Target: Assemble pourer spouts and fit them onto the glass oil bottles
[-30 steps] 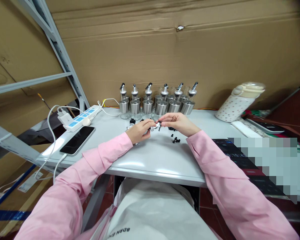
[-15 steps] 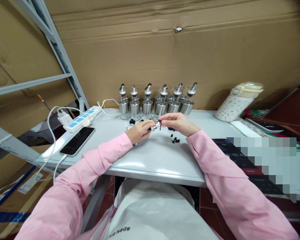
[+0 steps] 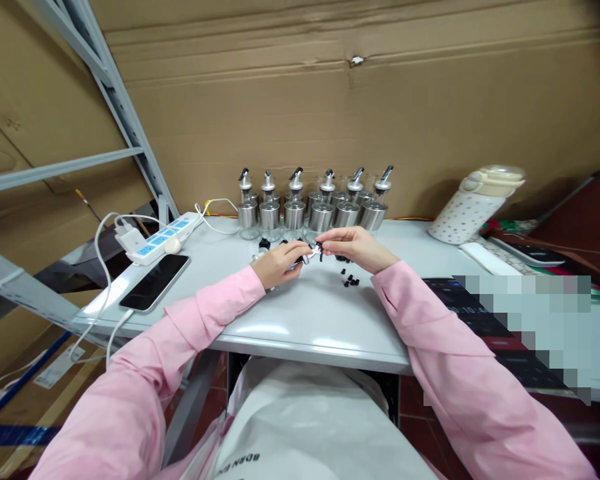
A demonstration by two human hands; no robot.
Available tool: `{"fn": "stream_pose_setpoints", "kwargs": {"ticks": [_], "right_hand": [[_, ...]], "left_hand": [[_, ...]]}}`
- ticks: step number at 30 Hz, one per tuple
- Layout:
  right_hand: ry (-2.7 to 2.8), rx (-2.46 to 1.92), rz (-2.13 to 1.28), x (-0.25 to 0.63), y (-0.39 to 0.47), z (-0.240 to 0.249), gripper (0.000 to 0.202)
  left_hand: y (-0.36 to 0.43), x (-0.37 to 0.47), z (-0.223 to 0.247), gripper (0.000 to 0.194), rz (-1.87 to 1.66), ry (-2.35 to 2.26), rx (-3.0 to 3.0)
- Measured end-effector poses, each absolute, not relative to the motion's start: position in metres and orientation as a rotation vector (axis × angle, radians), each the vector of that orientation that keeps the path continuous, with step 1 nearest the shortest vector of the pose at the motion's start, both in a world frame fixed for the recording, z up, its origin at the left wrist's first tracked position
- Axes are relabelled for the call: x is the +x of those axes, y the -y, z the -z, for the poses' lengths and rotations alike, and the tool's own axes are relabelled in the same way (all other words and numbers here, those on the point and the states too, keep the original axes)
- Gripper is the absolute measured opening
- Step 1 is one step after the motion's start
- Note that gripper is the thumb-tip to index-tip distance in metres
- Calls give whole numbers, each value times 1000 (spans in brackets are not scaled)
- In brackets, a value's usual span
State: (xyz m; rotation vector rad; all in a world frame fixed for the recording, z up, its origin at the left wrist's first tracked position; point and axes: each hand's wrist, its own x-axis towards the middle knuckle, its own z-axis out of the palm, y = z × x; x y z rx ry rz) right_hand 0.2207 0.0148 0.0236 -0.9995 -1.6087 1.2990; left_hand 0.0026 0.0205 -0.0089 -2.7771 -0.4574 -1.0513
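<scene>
Fingers of my left hand (image 3: 279,264) are closed around a silver pourer spout (image 3: 310,255), partly hidden by the hand. At the spout's tip, my right hand (image 3: 359,247) pinches a small black lever (image 3: 321,249) between thumb and fingertips. The two hands almost meet over the table. Loose small black caps (image 3: 351,280) lie just below my right hand. More black and silver stopper parts (image 3: 264,244) sit beyond my left hand, some of them covered by it.
Several glass-and-steel oil bottles (image 3: 295,215) with pourers stand in rows at the back. A power strip (image 3: 165,239) and phone (image 3: 155,283) lie left on the grey table (image 3: 300,320). At right are a dotted tumbler (image 3: 467,208) and a dark screen (image 3: 485,327).
The spout between my hands has tilted slightly. Both hands stay in nearly the same place, and the other objects have not moved.
</scene>
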Motion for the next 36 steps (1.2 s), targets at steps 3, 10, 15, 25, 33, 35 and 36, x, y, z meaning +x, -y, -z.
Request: {"fn": "stream_pose_setpoints", "kwargs": {"ticks": [3, 10, 15, 25, 33, 35, 36], "right_hand": [[1637, -996, -1274, 220, -14, -24, 31], [1648, -1013, -1236, 220, -13, -26, 39], [1609, -971, -1361, 222, -13, -27, 40], [1596, -872, -1456, 216, -7, -31, 35], [1590, -789, -1491, 217, -9, -28, 34], [1582, -781, -1498, 217, -10, -27, 34], [1581, -780, -1503, 217, -11, -26, 34]], "left_hand": [[-21, 2, 10, 30, 1049, 462, -2780], [-19, 2, 10, 26, 1060, 450, -2765], [-18, 2, 7, 25, 1041, 420, -2665], [-21, 3, 12, 25, 1065, 410, -2630], [-19, 5, 12, 26, 1104, 385, -2692], [-18, 5, 12, 26, 1104, 394, -2711], [-18, 5, 12, 26, 1102, 400, -2720]]}}
